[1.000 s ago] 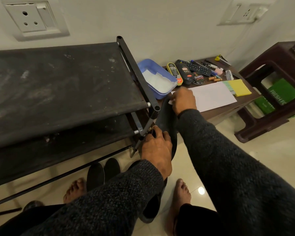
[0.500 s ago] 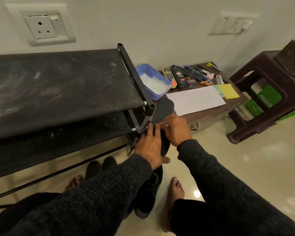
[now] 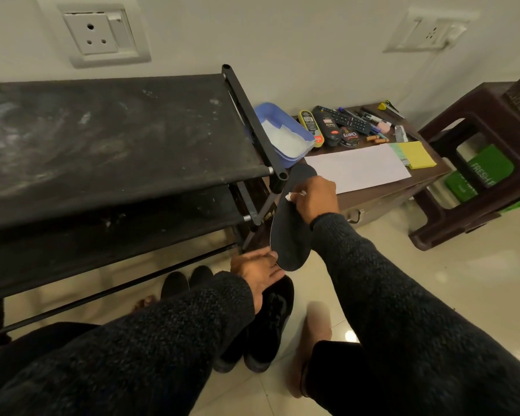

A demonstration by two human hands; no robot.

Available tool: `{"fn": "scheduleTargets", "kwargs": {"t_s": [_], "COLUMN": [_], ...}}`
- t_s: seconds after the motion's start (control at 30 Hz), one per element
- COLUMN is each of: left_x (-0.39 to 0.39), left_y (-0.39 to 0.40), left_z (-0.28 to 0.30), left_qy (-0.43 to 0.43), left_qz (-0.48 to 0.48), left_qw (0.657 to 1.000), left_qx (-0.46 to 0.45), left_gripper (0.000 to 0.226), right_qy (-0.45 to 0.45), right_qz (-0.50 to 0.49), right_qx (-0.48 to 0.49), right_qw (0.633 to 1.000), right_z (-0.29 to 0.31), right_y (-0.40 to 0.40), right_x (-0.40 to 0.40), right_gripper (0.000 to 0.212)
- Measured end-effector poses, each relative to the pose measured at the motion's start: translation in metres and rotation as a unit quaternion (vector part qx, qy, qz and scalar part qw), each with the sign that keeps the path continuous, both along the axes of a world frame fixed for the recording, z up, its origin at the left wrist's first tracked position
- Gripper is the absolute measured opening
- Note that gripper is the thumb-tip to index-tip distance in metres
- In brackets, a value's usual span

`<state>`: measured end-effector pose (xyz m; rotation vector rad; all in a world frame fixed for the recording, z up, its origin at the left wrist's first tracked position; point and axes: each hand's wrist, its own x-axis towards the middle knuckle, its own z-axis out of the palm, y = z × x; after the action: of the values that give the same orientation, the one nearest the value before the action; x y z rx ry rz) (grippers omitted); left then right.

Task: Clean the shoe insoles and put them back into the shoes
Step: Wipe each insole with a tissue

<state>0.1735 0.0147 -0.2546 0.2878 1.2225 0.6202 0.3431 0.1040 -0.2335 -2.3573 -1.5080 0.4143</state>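
Dark insole (image 3: 289, 232), flat, matte, rounded at both ends, held up in the air between shoe rack and low desk, toe end pointing up toward the blue tub. Right hand (image 3: 314, 199) over its upper half, fingers (image 3: 297, 196) curled and pinching a small white scrap (image 3: 288, 197) against the insole's face. Left hand (image 3: 260, 270) below, at the heel end, palm turned up, fingers relaxed and spread, fingertips touching the insole's lower edge; whether supporting it cannot be told. Both arms in dark, nubbly knit sleeves.

Directly beneath, on the floor, a pair of black shoes (image 3: 267, 325), soft-looking uppers, toes toward the viewer. Bare feet either side, the right one blurred.

To the left, a black shoe rack (image 3: 117, 139): fabric shelves on a metal tube frame, top shelf dusty and streaked grey. More dark shoe toes under it.

Beyond, a brown desk (image 3: 382, 192) carrying a blue plastic tub (image 3: 285, 136) with white tissue inside, a white paper sheet (image 3: 357, 171), a yellow sponge (image 3: 418, 154), shoe polish containers, a remote, pens.

Far right, a dark brown plastic stool (image 3: 478, 175) with a green box under it. Glossy cream tiled floor, off-white wall with two sockets.
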Motion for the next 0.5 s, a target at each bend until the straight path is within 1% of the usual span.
{"fn": "scheduleTargets", "kwargs": {"t_s": [0.07, 0.17, 0.23, 0.3, 0.4, 0.5], "left_x": [-0.001, -0.004, -0.004, -0.004, -0.008, -0.011], "left_y": [0.000, 0.002, 0.003, 0.001, -0.001, -0.001], "left_z": [-0.002, -0.002, -0.002, -0.005, -0.007, -0.006], "left_qy": [-0.014, -0.033, -0.027, -0.018, -0.026, -0.033], "left_qz": [0.000, 0.006, 0.006, 0.001, -0.007, -0.013], "left_qw": [1.000, 0.999, 1.000, 1.000, 0.999, 0.999], "left_qx": [0.003, 0.001, -0.003, -0.002, 0.020, 0.034], "left_gripper": [0.013, 0.013, 0.013, 0.014, 0.014, 0.014], "right_qy": [-0.007, -0.024, -0.039, -0.046, -0.046, -0.053], "right_qz": [0.048, 0.150, 0.211, 0.245, 0.230, 0.128], "right_qx": [-0.006, 0.012, 0.018, 0.000, -0.005, 0.002], "right_qw": [0.999, 0.988, 0.976, 0.968, 0.972, 0.990], "right_z": [0.002, 0.004, 0.005, 0.005, 0.003, 0.003], "right_y": [-0.014, -0.052, -0.073, -0.081, -0.058, -0.013], "right_x": [-0.008, -0.025, -0.033, -0.033, -0.023, -0.006], "right_gripper": [0.020, 0.016, 0.016, 0.016, 0.016, 0.017]}}
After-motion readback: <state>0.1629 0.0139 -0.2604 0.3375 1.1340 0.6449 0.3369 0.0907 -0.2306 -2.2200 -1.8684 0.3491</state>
